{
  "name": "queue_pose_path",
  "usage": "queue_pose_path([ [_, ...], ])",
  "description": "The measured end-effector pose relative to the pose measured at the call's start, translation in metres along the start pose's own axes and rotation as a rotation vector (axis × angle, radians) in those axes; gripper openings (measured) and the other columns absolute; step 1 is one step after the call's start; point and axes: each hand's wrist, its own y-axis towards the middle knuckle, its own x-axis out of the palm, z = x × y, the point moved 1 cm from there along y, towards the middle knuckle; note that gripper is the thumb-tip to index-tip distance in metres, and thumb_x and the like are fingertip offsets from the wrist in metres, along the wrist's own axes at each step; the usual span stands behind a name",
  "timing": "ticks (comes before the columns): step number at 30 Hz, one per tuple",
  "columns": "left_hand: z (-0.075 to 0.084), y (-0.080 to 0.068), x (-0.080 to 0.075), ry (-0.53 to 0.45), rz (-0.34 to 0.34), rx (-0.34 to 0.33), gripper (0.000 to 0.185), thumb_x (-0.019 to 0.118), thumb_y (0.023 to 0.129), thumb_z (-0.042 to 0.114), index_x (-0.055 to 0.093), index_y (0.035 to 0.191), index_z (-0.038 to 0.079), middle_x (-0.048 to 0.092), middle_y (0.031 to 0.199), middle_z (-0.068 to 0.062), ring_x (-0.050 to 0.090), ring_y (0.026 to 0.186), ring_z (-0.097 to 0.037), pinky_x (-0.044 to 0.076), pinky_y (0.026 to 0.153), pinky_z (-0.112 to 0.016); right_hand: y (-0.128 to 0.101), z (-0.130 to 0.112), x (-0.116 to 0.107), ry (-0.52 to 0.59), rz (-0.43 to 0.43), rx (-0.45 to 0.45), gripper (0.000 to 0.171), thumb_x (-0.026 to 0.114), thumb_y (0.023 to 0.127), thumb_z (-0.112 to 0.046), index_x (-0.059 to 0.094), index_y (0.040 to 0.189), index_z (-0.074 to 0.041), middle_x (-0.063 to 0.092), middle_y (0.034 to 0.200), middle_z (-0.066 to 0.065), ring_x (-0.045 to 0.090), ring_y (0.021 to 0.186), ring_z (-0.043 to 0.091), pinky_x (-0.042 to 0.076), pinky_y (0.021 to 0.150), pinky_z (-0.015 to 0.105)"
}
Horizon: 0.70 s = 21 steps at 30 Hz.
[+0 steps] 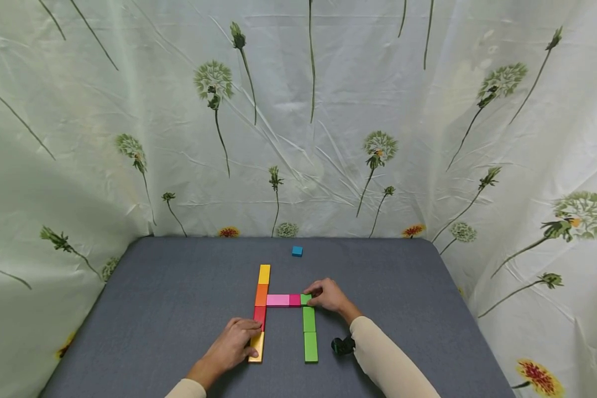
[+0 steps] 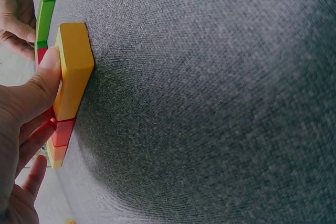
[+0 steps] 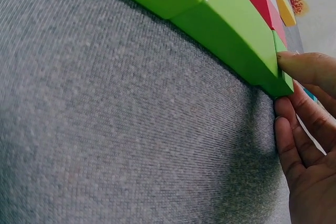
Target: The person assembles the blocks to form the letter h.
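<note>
In the head view, a left column runs from a yellow block (image 1: pixel 264 274) through an orange block (image 1: pixel 261 294) and a red block (image 1: pixel 260 317) to an amber block (image 1: pixel 257 354). My left hand (image 1: pixel 231 344) rests against its near end, thumb on the amber block and fingertips at the red one. A pink block (image 1: pixel 277 300) and a small magenta block (image 1: pixel 294 300) extend rightward from the column. At their right end, my right hand (image 1: pixel 328 297) pinches a small green block (image 1: pixel 305 298) between thumb and fingers. Two longer green blocks (image 1: pixel 309 319) run from it toward me.
A small blue block (image 1: pixel 297 251) lies near the back edge of the grey cloth-covered table (image 1: pixel 179 287). Behind it hangs a pale curtain (image 1: pixel 303 138) with a flower print. A black round device (image 1: pixel 343 346) sits at my right wrist.
</note>
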Motion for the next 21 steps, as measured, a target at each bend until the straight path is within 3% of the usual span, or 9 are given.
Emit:
queue_pose_path([
  [7,-0.002,0.0,0.0,0.001,0.005,-0.003,0.047,0.082,0.071,0.031,0.073,0.105,0.001,0.07,0.112,-0.006,0.063,0.106,-0.019,0.044,0.092,-0.041,0.002,0.001,0.001,0.015,-0.005,-0.002,0.019,0.077,0.077,-0.001,0.075,0.096,-0.001,0.071,0.095,0.008,0.059,0.078,0.011,0.049,0.066,0.023],
  [12,-0.003,0.0,0.002,0.002,-0.006,-0.009,0.048,0.082,0.071,0.031,0.072,0.108,0.001,0.07,0.113,-0.005,0.062,0.107,-0.019,0.044,0.093,-0.041,0.005,0.002,-0.005,0.089,0.011,0.036,0.024,0.078,0.076,-0.004,0.073,0.1,0.0,0.069,0.093,0.008,0.058,0.08,0.012,0.049,0.069,0.026],
  [16,-0.004,0.0,0.003,0.005,0.005,0.004,0.048,0.083,0.07,0.03,0.072,0.108,0.002,0.07,0.112,-0.005,0.062,0.107,-0.018,0.044,0.092,-0.041,0.013,0.002,-0.014,0.114,0.09,0.108,0.027,0.079,0.077,-0.005,0.072,0.102,0.0,0.068,0.093,0.008,0.057,0.081,0.015,0.049,0.07,0.029],
  [21,-0.003,0.0,0.002,0.009,0.014,0.027,0.047,0.083,0.07,0.031,0.073,0.105,0.003,0.07,0.111,-0.005,0.062,0.106,-0.018,0.044,0.091,-0.04,0.036,-0.003,-0.021,0.099,0.204,0.178,0.031,0.078,0.079,-0.007,0.07,0.109,-0.003,0.067,0.105,0.01,0.06,0.092,0.022,0.051,0.079,0.038],
])
